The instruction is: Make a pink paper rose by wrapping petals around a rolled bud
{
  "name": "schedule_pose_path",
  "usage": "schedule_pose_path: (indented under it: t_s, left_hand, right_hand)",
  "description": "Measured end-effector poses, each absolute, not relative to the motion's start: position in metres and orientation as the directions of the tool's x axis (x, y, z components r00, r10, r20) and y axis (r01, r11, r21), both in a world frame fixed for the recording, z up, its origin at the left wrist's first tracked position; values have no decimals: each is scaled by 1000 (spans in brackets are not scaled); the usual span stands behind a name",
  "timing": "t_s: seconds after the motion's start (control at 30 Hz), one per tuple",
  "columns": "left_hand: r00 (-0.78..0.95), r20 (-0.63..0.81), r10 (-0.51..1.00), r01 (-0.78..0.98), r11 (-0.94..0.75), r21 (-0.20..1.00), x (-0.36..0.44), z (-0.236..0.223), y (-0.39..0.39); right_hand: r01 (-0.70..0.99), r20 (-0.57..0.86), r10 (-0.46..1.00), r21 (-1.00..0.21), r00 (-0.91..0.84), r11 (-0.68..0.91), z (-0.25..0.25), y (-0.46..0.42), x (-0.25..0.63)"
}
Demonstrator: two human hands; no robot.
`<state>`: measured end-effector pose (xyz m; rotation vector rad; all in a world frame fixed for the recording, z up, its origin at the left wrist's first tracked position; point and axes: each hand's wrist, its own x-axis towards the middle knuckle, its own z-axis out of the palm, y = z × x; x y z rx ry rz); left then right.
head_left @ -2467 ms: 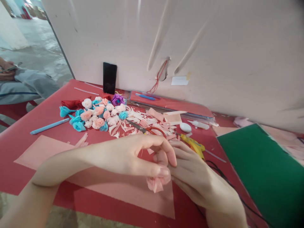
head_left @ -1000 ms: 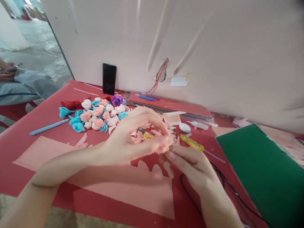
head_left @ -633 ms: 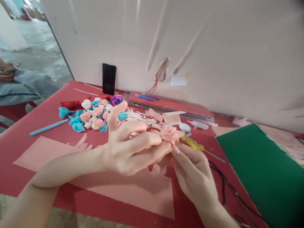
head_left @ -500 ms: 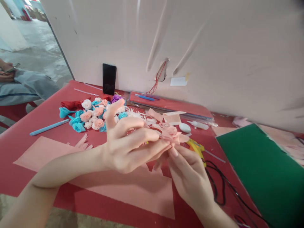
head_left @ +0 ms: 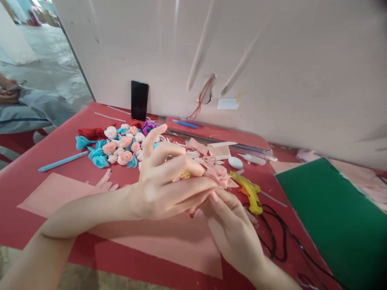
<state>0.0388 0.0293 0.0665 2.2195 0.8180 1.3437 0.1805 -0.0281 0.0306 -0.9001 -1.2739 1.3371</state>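
Note:
Both hands meet over the red table around a pink paper flower (head_left: 218,173). My left hand (head_left: 165,181) pinches it from the left, index finger raised. The thumb and fingers of my right hand (head_left: 236,225) close on its underside, where the contact is partly hidden. Behind my left hand lies a heap of finished paper roses (head_left: 124,158) in pink, white and blue, with a purple rose (head_left: 148,127) at the back. Sheets of pink crepe paper (head_left: 169,241) lie beneath my forearms. A yellow glue gun (head_left: 249,191) rests just right of the flower.
A black phone (head_left: 139,100) leans against the white panel (head_left: 256,60). A green board (head_left: 338,217) covers the right side, beside a black cord (head_left: 284,229). A blue pen-like stick (head_left: 63,162) lies at left. Another person's legs (head_left: 36,110) show at far left.
My right hand has shifted left and slightly down, closer to my left fingers, uncovering more of the glue gun. The flower has tilted and dropped slightly. My left hand has moved slightly right.

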Motion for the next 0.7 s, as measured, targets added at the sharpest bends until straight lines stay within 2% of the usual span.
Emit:
schedule_pose_path:
  t_s: [0.1,0.17,0.23,0.3,0.43,0.57,0.7]
  left_hand:
    - [294,887,356,357,-902,243,39,56,30]
    - [280,922,267,411,-901,136,39,50,29]
    - [291,918,269,429,-894,126,39,46,28]
    - [302,901,312,425,-890,165,40,45,28]
    - [304,884,356,407,-887,217,42,45,28]
    - [284,910,302,424,-891,163,43,44,27]
    - [304,923,236,429,-899,88,43,43,28]
  right_hand:
    - [-168,148,974,-979,-171,120,31,-29,180]
    - [-132,124,980,-986,-157,103,32,-30,180]
    - [-111,86,987,-991,-136,71,33,-31,179]
    - [-104,50,993,-994,-109,39,33,-32,178]
    - [-121,59,997,-991,-56,52,31,-33,177]
    - [-160,34,998,-987,-56,25,29,-35,176]
    - [-325,7,996,-945,-88,-22,30,-37,174]
